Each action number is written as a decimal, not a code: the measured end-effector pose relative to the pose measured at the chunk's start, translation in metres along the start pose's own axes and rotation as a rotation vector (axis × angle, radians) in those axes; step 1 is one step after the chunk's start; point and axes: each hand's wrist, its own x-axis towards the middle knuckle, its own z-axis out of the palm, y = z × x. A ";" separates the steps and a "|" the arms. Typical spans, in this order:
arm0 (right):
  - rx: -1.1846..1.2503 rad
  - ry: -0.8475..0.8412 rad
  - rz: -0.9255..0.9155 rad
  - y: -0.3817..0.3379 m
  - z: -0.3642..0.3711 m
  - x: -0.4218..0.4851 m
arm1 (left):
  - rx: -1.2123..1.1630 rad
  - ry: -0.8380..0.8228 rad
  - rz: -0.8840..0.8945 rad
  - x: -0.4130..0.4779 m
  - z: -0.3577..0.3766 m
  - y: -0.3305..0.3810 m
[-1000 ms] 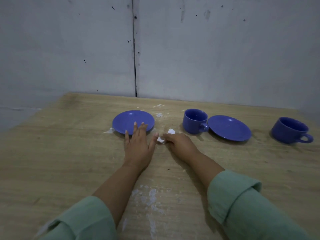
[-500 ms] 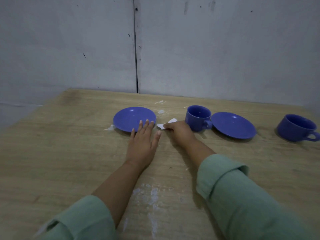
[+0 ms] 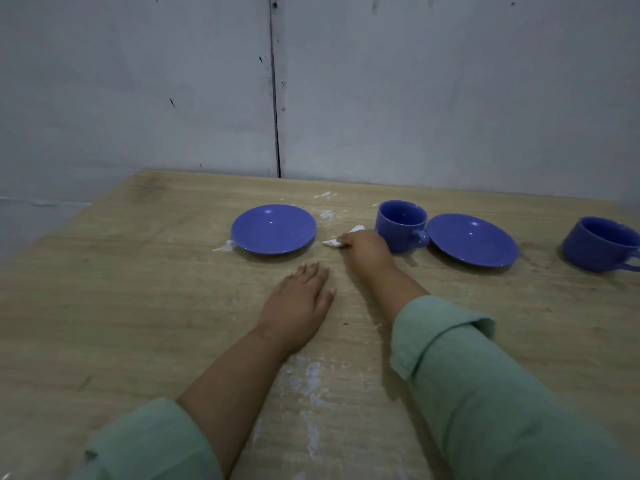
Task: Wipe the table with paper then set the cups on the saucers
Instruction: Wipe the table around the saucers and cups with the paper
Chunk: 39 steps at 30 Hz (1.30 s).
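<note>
My right hand point(image 3: 365, 249) presses a small white piece of paper point(image 3: 333, 241) onto the wooden table point(image 3: 138, 306), between the left blue saucer point(image 3: 273, 229) and a blue cup point(image 3: 401, 224). The hand sits right against that cup. A second blue saucer point(image 3: 472, 239) lies just right of the cup. Another blue cup point(image 3: 601, 244) stands at the far right. My left hand point(image 3: 298, 303) lies flat on the table, fingers spread, below the left saucer and holding nothing.
White smears mark the table near my forearms point(image 3: 308, 379) and behind the saucers point(image 3: 323, 195). A white scrap point(image 3: 223, 247) pokes out at the left saucer's left edge. A grey wall point(image 3: 346, 98) rises behind the table's far edge.
My right hand has slid the paper farther away, up to the cup. My left hand has drawn back from the left saucer's rim.
</note>
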 end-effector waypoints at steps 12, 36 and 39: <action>-0.151 0.054 -0.071 0.015 0.003 -0.021 | -0.058 0.013 -0.054 0.004 0.000 0.000; 0.269 -0.037 0.131 -0.013 0.002 0.019 | -0.147 0.089 -0.088 0.005 0.002 0.000; 0.201 -0.145 0.362 -0.025 0.000 0.028 | -0.145 0.094 -0.089 0.005 0.003 0.000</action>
